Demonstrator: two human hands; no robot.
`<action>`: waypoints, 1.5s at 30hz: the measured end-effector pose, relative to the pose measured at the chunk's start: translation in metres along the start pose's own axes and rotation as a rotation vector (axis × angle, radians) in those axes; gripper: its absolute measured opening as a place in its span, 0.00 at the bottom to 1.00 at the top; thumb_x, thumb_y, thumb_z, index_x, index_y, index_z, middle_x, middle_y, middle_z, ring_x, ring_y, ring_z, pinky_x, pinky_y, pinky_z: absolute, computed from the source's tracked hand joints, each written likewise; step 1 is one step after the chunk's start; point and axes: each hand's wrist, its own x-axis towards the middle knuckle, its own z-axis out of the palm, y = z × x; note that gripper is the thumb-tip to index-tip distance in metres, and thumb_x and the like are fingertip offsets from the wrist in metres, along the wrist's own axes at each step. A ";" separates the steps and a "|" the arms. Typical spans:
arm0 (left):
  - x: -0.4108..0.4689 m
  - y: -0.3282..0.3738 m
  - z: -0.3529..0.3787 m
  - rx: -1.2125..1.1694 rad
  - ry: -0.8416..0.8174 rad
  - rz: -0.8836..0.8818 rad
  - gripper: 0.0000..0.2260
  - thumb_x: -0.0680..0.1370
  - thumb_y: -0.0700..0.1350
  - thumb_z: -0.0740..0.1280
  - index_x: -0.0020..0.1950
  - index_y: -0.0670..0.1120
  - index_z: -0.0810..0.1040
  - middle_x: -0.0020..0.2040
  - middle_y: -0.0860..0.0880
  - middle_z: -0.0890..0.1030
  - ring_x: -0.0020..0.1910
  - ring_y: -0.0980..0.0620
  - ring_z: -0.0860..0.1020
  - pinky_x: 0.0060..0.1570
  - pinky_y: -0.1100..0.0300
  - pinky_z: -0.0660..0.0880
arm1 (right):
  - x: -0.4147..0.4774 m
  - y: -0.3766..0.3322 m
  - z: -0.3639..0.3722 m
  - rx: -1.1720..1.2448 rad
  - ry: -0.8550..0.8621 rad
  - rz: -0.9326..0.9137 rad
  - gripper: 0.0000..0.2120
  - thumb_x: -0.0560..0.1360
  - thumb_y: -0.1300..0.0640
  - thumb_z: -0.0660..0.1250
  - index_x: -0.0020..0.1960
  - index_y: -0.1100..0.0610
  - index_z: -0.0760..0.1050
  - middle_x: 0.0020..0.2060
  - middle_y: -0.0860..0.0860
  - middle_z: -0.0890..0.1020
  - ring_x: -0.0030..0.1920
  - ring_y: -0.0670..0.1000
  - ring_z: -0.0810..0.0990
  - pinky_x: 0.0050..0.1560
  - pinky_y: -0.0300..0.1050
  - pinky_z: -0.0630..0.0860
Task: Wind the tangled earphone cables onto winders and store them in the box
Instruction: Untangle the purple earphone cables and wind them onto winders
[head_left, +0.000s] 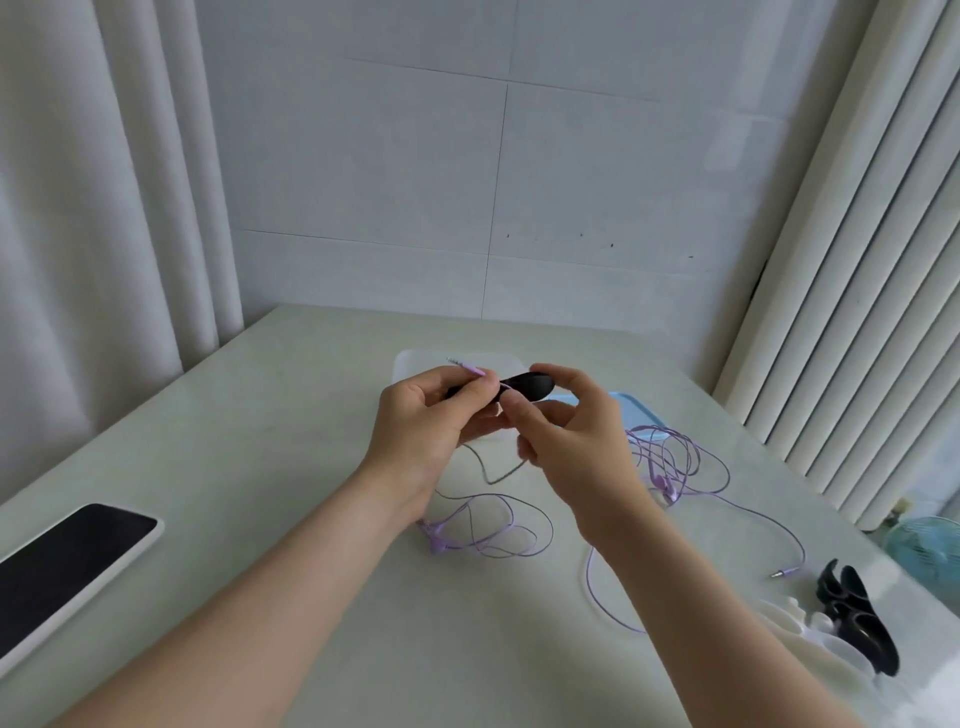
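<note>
Left hand (431, 415) pinches cable (498, 525) by plug end against black winder (524, 387); right hand (566, 431) grips winder's other end. Winding barely begun, since most of cable lies looped on surface (291, 415). Second cable (680, 462) and spare winders (852, 613) untouched, box (410, 364) behind hands — storing all left.

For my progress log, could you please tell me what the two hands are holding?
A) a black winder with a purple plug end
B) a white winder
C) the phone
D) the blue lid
A: the left hand and the right hand both pinch the black winder, with the purple plug poking out past the left hand.
</note>
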 end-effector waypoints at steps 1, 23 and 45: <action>0.001 0.001 -0.001 0.004 0.012 0.000 0.05 0.78 0.37 0.74 0.49 0.35 0.83 0.49 0.37 0.87 0.48 0.40 0.87 0.53 0.53 0.84 | 0.001 0.000 -0.001 -0.041 0.031 -0.017 0.19 0.77 0.51 0.76 0.65 0.49 0.74 0.38 0.49 0.88 0.32 0.46 0.81 0.37 0.39 0.75; 0.004 0.003 0.001 -0.169 -0.057 -0.147 0.06 0.83 0.33 0.67 0.59 0.37 0.74 0.54 0.37 0.83 0.50 0.43 0.85 0.58 0.50 0.82 | 0.006 0.007 -0.003 -0.381 0.163 -0.357 0.04 0.73 0.57 0.76 0.43 0.48 0.84 0.35 0.39 0.85 0.36 0.46 0.83 0.43 0.48 0.82; 0.004 0.007 -0.009 0.094 -0.330 -0.109 0.11 0.84 0.41 0.66 0.59 0.35 0.83 0.53 0.39 0.85 0.50 0.43 0.85 0.56 0.51 0.82 | 0.010 0.008 -0.010 -0.044 0.058 -0.001 0.03 0.79 0.57 0.74 0.49 0.56 0.84 0.35 0.52 0.87 0.33 0.51 0.84 0.41 0.50 0.80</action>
